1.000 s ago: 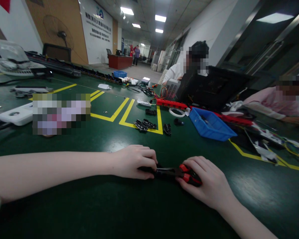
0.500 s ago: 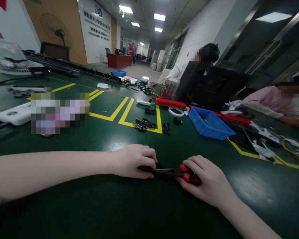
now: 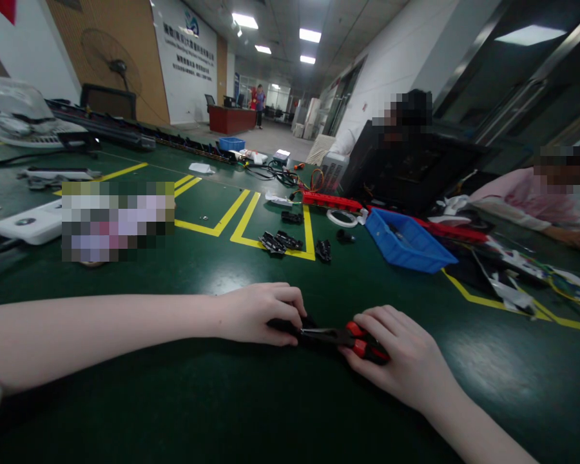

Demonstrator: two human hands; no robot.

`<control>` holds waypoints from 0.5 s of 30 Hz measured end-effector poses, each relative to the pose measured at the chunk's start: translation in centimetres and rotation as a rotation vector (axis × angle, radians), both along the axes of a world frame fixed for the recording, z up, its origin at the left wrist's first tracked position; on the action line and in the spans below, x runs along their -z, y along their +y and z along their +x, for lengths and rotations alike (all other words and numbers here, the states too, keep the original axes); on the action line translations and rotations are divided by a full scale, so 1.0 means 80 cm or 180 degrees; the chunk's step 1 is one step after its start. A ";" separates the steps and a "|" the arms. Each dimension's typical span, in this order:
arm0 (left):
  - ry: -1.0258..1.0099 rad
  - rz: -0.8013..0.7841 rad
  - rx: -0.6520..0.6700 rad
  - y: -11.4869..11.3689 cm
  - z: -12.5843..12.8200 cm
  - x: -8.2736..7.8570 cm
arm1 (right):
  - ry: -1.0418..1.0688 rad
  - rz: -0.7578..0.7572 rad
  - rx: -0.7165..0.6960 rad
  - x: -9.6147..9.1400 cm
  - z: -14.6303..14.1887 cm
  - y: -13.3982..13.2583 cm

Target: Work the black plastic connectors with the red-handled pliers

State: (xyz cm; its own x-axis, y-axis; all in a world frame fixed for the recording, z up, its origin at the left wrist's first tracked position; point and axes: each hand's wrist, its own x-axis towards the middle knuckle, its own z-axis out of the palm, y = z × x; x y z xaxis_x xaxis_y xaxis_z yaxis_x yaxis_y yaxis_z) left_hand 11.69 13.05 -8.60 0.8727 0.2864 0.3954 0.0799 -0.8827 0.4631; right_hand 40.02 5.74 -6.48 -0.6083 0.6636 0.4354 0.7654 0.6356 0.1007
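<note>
My right hand [image 3: 399, 351] is closed around the red and black handles of a pair of pliers [image 3: 336, 336]. The pliers lie low over the green table [image 3: 251, 399], jaws pointing left. At the jaw tips is a small black part [image 3: 309, 322], mostly hidden behind the fingers of my left hand [image 3: 265, 316], which grip it. Whether the jaws bite on the part or only touch it, I cannot tell. Beyond my hands lie several similar-looking black parts [image 3: 273, 243], some inside a yellow taped outline.
A blue bin [image 3: 408, 241] stands to the right, beside a white ring [image 3: 342, 219] and a small black cylinder [image 3: 345, 236]. Red strips [image 3: 331, 201] and cables run behind. A white device [image 3: 31, 222] lies at left. Two people sit across the table.
Almost nothing differs. The pliers and my right hand have shifted very slightly left, and my left hand stays at the black part.
</note>
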 end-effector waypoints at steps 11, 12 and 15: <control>0.0056 -0.0295 -0.0008 0.001 -0.001 -0.003 | 0.0073 0.0187 0.0001 0.005 0.003 0.007; 0.0054 -0.0390 0.0006 0.001 -0.001 -0.004 | 0.0072 0.0215 0.0016 0.005 0.005 0.008; 0.0009 -0.0661 0.0089 0.003 -0.002 -0.005 | 0.0066 0.0253 0.0052 0.006 0.009 0.009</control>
State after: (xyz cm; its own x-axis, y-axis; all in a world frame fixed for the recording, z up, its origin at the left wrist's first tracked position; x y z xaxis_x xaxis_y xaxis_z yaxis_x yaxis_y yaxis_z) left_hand 11.53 13.29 -8.18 0.8825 0.3372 0.3278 0.0583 -0.7701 0.6352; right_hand 40.73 6.44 -6.92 -0.5879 0.6363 0.4995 0.7781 0.6136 0.1343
